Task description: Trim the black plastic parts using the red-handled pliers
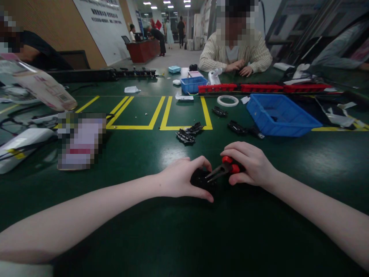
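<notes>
My left hand [180, 179] is curled round a small black plastic part [198, 179] and holds it down on the green table [184, 238]. My right hand [250, 163] grips red-handled pliers [223, 169]. The dark jaws of the pliers point left and touch the black part. Both hands rest on the table near its middle, close together. Most of the black part is hidden under my left fingers.
Several loose black parts [188, 133] lie beyond my hands by the yellow floor-style lines [161, 111]. A large blue bin [281, 115] stands at the right, a smaller blue bin [193, 84] farther back, with a tape roll [227, 100] and red strips [259, 88]. A person sits opposite.
</notes>
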`<state>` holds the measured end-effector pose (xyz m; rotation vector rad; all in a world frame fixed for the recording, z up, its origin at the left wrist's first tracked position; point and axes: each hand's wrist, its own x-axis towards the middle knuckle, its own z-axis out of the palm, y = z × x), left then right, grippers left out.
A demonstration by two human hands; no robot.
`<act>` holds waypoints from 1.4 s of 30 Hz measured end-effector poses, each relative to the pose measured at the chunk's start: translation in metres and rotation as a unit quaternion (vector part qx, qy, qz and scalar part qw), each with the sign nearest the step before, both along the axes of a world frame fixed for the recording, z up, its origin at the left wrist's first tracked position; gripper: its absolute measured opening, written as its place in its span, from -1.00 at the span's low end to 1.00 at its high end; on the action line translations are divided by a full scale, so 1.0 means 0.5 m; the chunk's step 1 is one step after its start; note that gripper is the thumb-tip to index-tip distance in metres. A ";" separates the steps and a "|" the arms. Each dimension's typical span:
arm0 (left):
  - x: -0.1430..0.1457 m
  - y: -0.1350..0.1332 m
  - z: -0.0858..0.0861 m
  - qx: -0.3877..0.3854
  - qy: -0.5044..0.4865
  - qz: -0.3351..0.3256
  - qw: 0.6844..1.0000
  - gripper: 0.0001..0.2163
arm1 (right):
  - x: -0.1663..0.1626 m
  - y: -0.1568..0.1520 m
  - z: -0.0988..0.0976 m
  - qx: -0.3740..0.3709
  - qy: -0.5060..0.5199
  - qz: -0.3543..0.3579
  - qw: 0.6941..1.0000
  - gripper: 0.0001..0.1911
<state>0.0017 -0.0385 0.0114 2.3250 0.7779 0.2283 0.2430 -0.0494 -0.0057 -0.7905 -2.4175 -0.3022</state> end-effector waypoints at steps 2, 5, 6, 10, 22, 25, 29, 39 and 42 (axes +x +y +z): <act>0.004 -0.004 -0.002 -0.023 -0.012 0.009 1.000 -0.52 | 0.000 -0.002 0.003 0.013 -0.005 0.003 1.000 -0.36; 0.010 -0.009 -0.002 -0.045 -0.039 0.013 0.998 -0.59 | 0.001 -0.004 0.004 0.019 -0.008 0.001 1.000 -0.39; 0.011 -0.010 -0.002 -0.050 -0.046 0.011 0.998 -0.60 | 0.001 -0.004 0.003 0.019 -0.004 0.000 1.000 -0.40; 0.019 -0.004 -0.002 -0.040 -0.049 -0.007 0.998 -0.66 | 0.005 -0.001 -0.003 0.022 0.015 -0.008 1.000 -0.56; 0.046 0.014 -0.003 0.031 -0.015 -0.044 0.998 -0.71 | 0.032 0.015 0.008 0.074 -0.034 -0.045 0.996 -0.75; 0.044 0.011 -0.002 0.054 -0.002 -0.050 0.997 -0.71 | 0.029 0.012 0.009 0.070 -0.048 -0.043 0.995 -0.75; 0.044 0.011 -0.001 0.062 0.003 -0.056 0.996 -0.72 | 0.027 0.010 0.009 0.062 -0.060 -0.040 0.995 -0.76; 0.046 0.010 0.000 0.079 0.019 -0.049 0.995 -0.71 | 0.025 0.012 0.011 0.078 -0.063 -0.025 0.995 -0.75; 0.045 0.010 -0.004 0.085 0.010 -0.049 0.995 -0.70 | 0.026 0.012 0.009 0.069 -0.064 -0.027 0.995 -0.75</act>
